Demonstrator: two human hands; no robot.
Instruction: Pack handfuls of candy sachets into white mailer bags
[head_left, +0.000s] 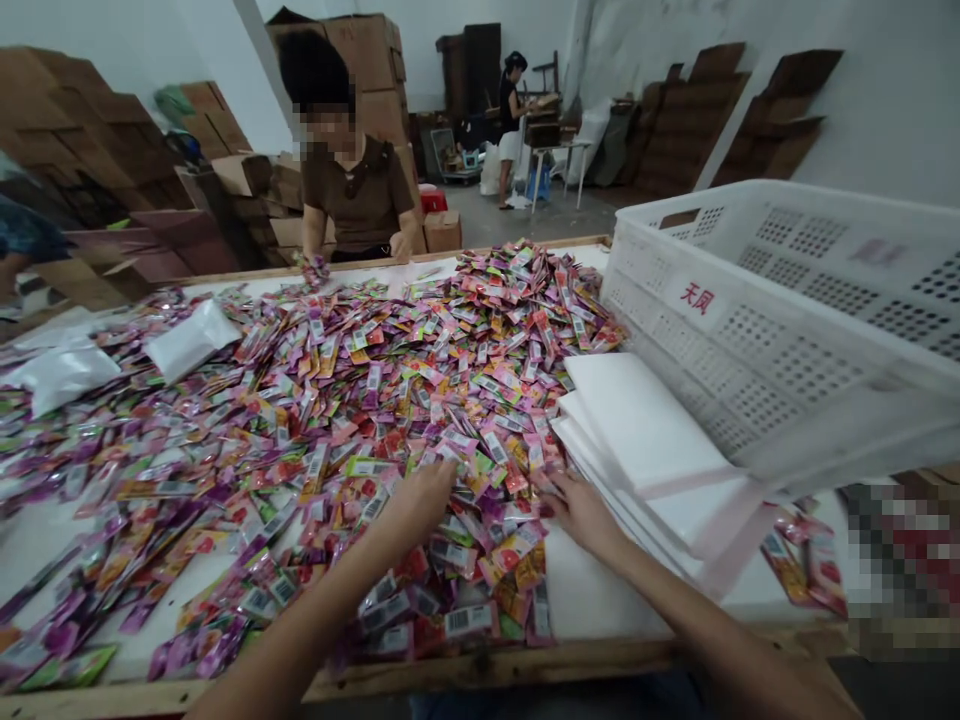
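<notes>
Small colourful printed packets (375,385), pink, purple, orange and green, lie in a wide heap in front of me. My left hand (421,503) is over the near middle of the heap, with its fingers curled down among the packets. Whatever they grip is hidden behind the hand. To its right, my right hand (583,512) is at the heap's edge, fingers stretched apart and touching packets. Right beside that hand lies a stack of flat white plastic bags (645,420) with pinkish edges.
A white perforated plastic crate (750,330) stands tilted at the right. Filled white bags (193,340) lie at the left on the packets. Across the wood-edged table (480,662), another person (356,195) handles packets. Cardboard boxes (90,130) are stacked behind; a second person (511,130) stands far back.
</notes>
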